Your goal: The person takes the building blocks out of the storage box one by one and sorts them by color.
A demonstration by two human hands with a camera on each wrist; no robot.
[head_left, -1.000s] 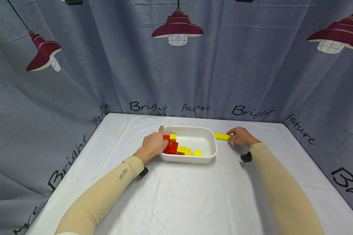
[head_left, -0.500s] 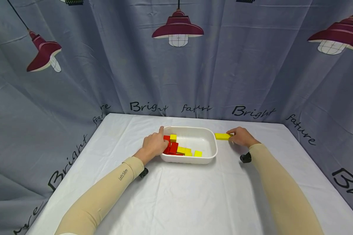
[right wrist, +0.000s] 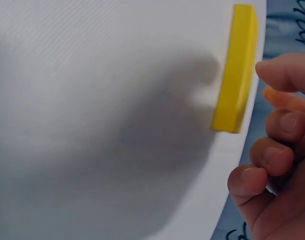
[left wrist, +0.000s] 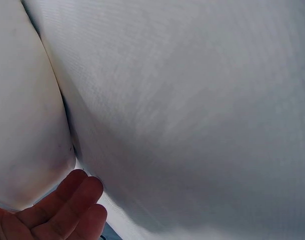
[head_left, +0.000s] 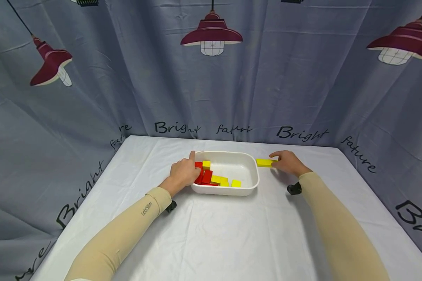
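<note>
A white plastic tray (head_left: 228, 190) stands on the table with red blocks (head_left: 206, 177) and small yellow blocks (head_left: 236, 183) in its left and front part. My left hand (head_left: 183, 172) grips the tray's left rim, its thumb inside; in the left wrist view the fingers (left wrist: 67, 207) lie by the tray's outer wall (left wrist: 27, 110). Right of the tray lies a long yellow block (head_left: 264, 163). Over its right end is my right hand (head_left: 289, 162). The right wrist view shows thumb and forefinger spread, with a gap between them and the yellow block (right wrist: 236, 70).
A white cloth covers the table (head_left: 228, 238), its far edge just behind the tray. Behind it hangs a grey-blue curtain (head_left: 144, 78) with printed lamps and lettering. A black wrist device (head_left: 294, 189) sits under the right wrist.
My right hand's forefinger has lifted off the long yellow block and the fingers have parted from it. The block stays put beside the tray. My left hand has not moved.
</note>
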